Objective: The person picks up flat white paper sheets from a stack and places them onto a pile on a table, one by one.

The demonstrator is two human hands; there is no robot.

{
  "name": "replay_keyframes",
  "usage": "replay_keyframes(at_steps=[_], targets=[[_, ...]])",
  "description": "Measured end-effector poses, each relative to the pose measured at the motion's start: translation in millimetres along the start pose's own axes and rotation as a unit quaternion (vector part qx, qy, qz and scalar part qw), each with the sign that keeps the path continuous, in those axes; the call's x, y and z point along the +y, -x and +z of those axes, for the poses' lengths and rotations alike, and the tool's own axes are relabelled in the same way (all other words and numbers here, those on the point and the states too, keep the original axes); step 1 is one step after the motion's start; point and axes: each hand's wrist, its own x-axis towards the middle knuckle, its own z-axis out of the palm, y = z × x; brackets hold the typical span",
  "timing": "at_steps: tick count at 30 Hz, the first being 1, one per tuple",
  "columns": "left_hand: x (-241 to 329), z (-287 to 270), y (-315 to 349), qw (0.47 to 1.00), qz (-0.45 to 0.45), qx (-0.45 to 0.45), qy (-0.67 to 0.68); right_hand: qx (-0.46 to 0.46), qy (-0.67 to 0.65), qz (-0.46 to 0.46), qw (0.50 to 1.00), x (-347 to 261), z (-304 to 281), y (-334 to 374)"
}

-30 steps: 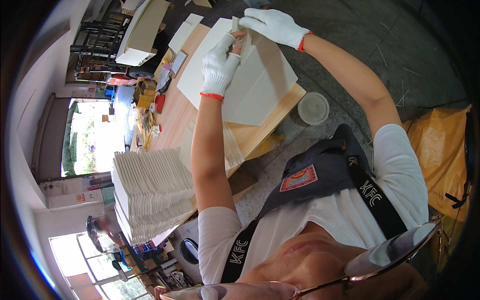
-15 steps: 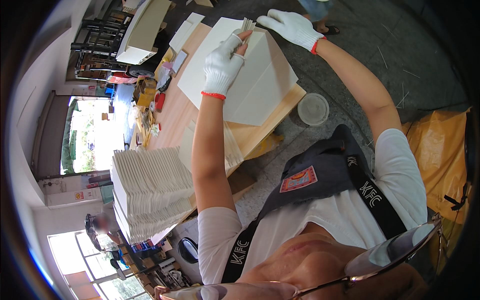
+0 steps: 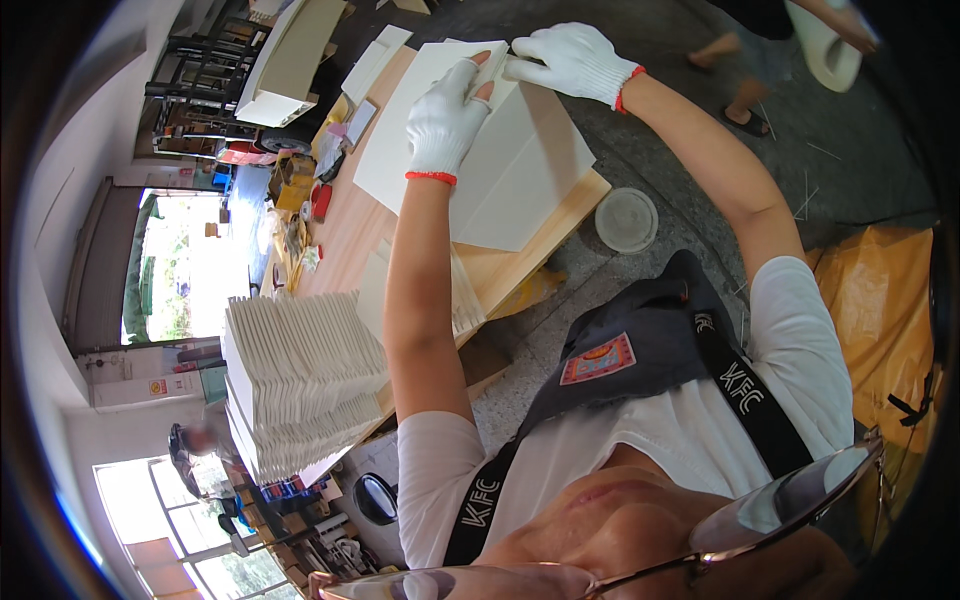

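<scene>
White gloves with red cuffs cover both my hands, and bare fingertips show on the left one. My left hand (image 3: 445,125) lies on a large white folded board (image 3: 530,165), thumb and forefinger stretched toward its far edge. Just right of that edge is my right hand (image 3: 575,62), thumb and fingers apart, tips at the board's far corner. I cannot make out anything held in either hand. The board rests on a wooden table (image 3: 345,205) and has crease lines across it.
A tall stack of white folded boards (image 3: 300,385) stands at the table's near left. Tools and a yellow box (image 3: 290,180) lie along its left side. A round bucket (image 3: 627,220) is on the floor at right. Another person's leg (image 3: 742,95) shows at far right.
The fanned layers at the board's far edge no longer stand up between my hands. My right hand has shifted slightly left. Another person has moved right, with a pale object now visible.
</scene>
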Motion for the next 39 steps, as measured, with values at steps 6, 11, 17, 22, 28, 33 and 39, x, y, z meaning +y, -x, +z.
replay_keyframes(at_steps=[6, 11, 17, 22, 28, 33, 39], targets=[[1, 2, -3, 0.999, -0.028, -0.017, 0.000, 0.029, -0.057, -0.029, 0.998, -1, 3, -21], [-11, -1, -1, 0.988, -0.021, -0.015, 0.154, 0.010, -0.250, 0.120, 0.961, -14, 17, -15], [-17, 8, -3, 0.969, -0.030, -0.039, 0.243, 0.040, -0.253, 0.122, 0.959, -17, 17, -10], [-21, 7, -5, 0.962, -0.041, -0.056, 0.262, 0.051, -0.245, 0.117, 0.961, -16, 20, -9], [-3, 2, 0, 0.947, -0.037, 0.016, 0.320, 0.053, -0.194, 0.095, 0.975, -12, 25, -9], [-11, 1, -2, 0.984, -0.023, -0.036, 0.173, 0.103, -0.161, 0.042, 0.981, -7, 38, -10], [-12, 7, -2, 0.973, -0.052, -0.048, 0.221, 0.098, -0.161, 0.049, 0.981, -6, 41, -10]])
